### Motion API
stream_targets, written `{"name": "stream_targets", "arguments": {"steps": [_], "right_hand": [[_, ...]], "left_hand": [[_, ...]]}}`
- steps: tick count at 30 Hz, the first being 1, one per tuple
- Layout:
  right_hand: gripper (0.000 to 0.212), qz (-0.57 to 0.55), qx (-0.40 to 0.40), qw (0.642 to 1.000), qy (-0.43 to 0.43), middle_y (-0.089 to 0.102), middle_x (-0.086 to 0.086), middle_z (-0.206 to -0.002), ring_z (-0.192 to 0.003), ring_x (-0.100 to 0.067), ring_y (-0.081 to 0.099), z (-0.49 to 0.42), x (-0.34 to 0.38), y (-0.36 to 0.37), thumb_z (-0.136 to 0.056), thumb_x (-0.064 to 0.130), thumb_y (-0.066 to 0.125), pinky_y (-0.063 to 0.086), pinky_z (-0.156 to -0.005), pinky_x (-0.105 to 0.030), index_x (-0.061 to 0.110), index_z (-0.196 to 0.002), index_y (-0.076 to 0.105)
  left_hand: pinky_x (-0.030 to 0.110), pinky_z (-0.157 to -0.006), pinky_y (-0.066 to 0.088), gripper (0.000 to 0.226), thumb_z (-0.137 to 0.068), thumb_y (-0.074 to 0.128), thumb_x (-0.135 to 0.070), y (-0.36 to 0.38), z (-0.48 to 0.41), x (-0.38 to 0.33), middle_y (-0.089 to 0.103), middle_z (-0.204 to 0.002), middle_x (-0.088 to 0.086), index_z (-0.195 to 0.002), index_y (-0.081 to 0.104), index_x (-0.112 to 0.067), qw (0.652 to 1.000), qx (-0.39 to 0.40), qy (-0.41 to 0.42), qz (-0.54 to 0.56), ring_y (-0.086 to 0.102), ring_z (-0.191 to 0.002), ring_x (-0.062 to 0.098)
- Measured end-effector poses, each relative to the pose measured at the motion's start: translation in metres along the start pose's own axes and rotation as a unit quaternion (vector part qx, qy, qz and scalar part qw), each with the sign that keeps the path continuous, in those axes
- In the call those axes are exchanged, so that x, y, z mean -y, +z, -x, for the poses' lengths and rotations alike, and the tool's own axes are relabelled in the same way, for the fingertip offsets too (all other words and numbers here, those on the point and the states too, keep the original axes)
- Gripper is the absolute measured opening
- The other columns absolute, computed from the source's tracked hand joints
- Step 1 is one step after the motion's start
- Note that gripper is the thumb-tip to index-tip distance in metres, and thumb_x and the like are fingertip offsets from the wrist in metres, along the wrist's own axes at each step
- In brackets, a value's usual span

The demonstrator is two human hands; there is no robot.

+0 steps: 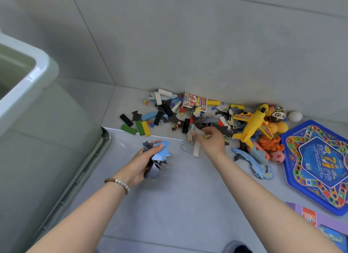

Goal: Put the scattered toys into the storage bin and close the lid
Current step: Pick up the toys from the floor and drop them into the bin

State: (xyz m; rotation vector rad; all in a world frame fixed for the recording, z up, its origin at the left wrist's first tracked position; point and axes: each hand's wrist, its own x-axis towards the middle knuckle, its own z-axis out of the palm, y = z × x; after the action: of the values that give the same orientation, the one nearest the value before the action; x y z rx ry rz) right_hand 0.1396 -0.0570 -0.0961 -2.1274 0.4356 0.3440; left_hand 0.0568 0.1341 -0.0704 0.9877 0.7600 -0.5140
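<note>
Left hand (143,163): gripping a messy stack of puzzle pieces (160,154), blue one on top and dark ones underneath, thumb clamped over the top. Bead bracelet (118,184) on that wrist.
Right hand (211,142): reaching into the near edge of the toy pile, thumb and fingers closing on a pale puzzle piece (190,135). Looks like a pinch to me.
Storage bin (32,71): pale green, open, way off to the left of the left hand, only one corner in shot.
Lid (84,169): pretty sure that's the flat thing with the ribbed rim next to the bin, off the bin, running under both hands.
Blocks (135,127): green, yellow, black and blue ones scattered just beyond the left hand.
Card box (194,102): straight past the right hand, close to the wall.
Yellow toy plane (254,122): just right of the right hand, on top of the pile.
Orange crab toy (271,143) and pink ball (276,156): right of the plane's tail.
Blue game board (320,168): far right, flat on the floor.
White egg (295,116): beyond the board, by the wall.
</note>
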Motion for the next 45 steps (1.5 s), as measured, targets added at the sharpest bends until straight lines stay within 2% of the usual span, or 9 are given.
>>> {"name": "stream_targets", "arguments": {"steps": [5, 9, 17, 21, 24, 28, 36, 42, 45], "right_hand": [[0.047, 0.114, -0.021, 0.993, 0.019, 0.059, -0.001, -0.117, -0.107, -0.019, 0.057, -0.009, 0.011, 0.017, -0.077, 0.043, 0.070, 0.041, -0.074, -0.027, 0.018, -0.115, 0.059], [0.028, 0.208, -0.026, 0.978, -0.014, 0.060, -0.003, -0.115, -0.105, -0.024, 0.057, -0.008, 0.013, 0.028, -0.083, 0.032, 0.064, 0.037, -0.069, -0.026, 0.018, -0.107, 0.063], [0.019, 0.169, -0.032, 0.984, -0.055, 0.066, -0.005, -0.103, -0.093, -0.022, 0.059, -0.010, 0.007, 0.021, -0.085, 0.024, 0.063, 0.038, -0.065, -0.025, 0.014, -0.101, 0.068], [0.024, 0.092, -0.013, 0.995, -0.048, 0.062, 0.001, -0.094, -0.083, -0.016, 0.055, -0.014, 0.002, 0.013, -0.084, 0.022, 0.067, 0.036, -0.067, -0.023, 0.012, -0.105, 0.067], [0.025, -0.019, -0.002, 1.000, -0.014, 0.062, 0.001, -0.088, -0.079, -0.017, 0.055, -0.016, 0.003, 0.006, -0.082, 0.025, 0.071, 0.045, -0.067, -0.030, 0.011, -0.102, 0.068], [0.015, -0.218, 0.041, 0.974, 0.056, 0.065, 0.000, -0.083, -0.074, -0.013, 0.059, -0.010, 0.021, -0.014, -0.083, 0.023, 0.070, 0.053, -0.060, -0.025, 0.012, -0.094, 0.068], [0.007, -0.385, 0.139, 0.912, -0.001, 0.061, 0.007, -0.065, -0.051, -0.002, 0.053, 0.047, 0.161, -0.074, -0.085, 0.015, 0.065, 0.046, -0.048, -0.015, 0.017, -0.078, 0.064], [0.003, -0.300, 0.280, 0.904, -0.117, 0.060, 0.008, -0.072, -0.061, -0.004, 0.051, 0.130, 0.288, -0.050, -0.085, 0.019, 0.065, 0.045, -0.057, -0.014, 0.018, -0.083, 0.067], [0.004, -0.237, 0.362, 0.887, -0.162, 0.062, 0.008, -0.070, -0.056, -0.002, 0.052, 0.179, 0.331, 0.006, -0.084, 0.019, 0.067, 0.045, -0.057, -0.015, 0.015, -0.085, 0.068]], "left_hand": [[0.015, -0.043, 0.044, 0.021, -0.090, 0.060, -0.021, 0.003, -0.006, -0.006, 0.065, -0.071, -0.001, -0.111, 0.061, -0.021, 1.000, 0.004, -0.007, -0.013, 0.059, -0.049, 0.009], [0.015, -0.044, 0.045, 0.026, -0.089, 0.061, -0.023, -0.001, -0.010, -0.009, 0.065, -0.072, -0.001, -0.115, 0.061, -0.020, 1.000, 0.000, -0.011, -0.017, 0.060, -0.050, 0.010], [0.017, -0.044, 0.047, 0.027, -0.088, 0.062, -0.023, -0.006, -0.009, -0.012, 0.066, -0.072, 0.001, -0.115, 0.061, -0.019, 1.000, -0.008, -0.016, -0.003, 0.062, -0.052, 0.011], [0.015, -0.044, 0.046, 0.026, -0.088, 0.062, -0.023, -0.003, -0.008, -0.013, 0.065, -0.069, 0.000, -0.114, 0.061, -0.019, 1.000, -0.009, -0.016, -0.007, 0.061, -0.050, 0.010], [0.016, -0.043, 0.045, 0.025, -0.088, 0.062, -0.024, -0.001, -0.008, -0.015, 0.064, -0.071, 0.001, -0.113, 0.061, -0.020, 1.000, -0.007, -0.013, -0.008, 0.060, -0.050, 0.010], [0.016, -0.042, 0.044, 0.025, -0.088, 0.062, -0.025, 0.010, -0.002, -0.026, 0.063, -0.069, 0.000, -0.113, 0.061, -0.021, 1.000, 0.001, 0.005, -0.017, 0.058, -0.050, 0.011], [0.017, -0.041, 0.040, 0.019, -0.089, 0.059, -0.024, 0.046, 0.094, -0.142, 0.061, -0.062, 0.001, -0.108, 0.061, -0.022, 0.983, 0.084, 0.131, -0.100, 0.053, -0.046, 0.014], [0.018, -0.039, 0.043, 0.016, -0.089, 0.059, -0.018, -0.024, 0.218, -0.219, 0.062, -0.061, -0.003, -0.104, 0.061, -0.021, 0.962, 0.028, 0.255, -0.090, 0.054, -0.043, 0.011], [0.020, -0.046, 0.048, 0.024, -0.079, 0.069, -0.016, -0.097, 0.257, -0.221, 0.064, -0.077, 0.005, -0.102, 0.064, -0.018, 0.960, -0.035, 0.277, -0.039, 0.057, -0.051, 0.013]]}}
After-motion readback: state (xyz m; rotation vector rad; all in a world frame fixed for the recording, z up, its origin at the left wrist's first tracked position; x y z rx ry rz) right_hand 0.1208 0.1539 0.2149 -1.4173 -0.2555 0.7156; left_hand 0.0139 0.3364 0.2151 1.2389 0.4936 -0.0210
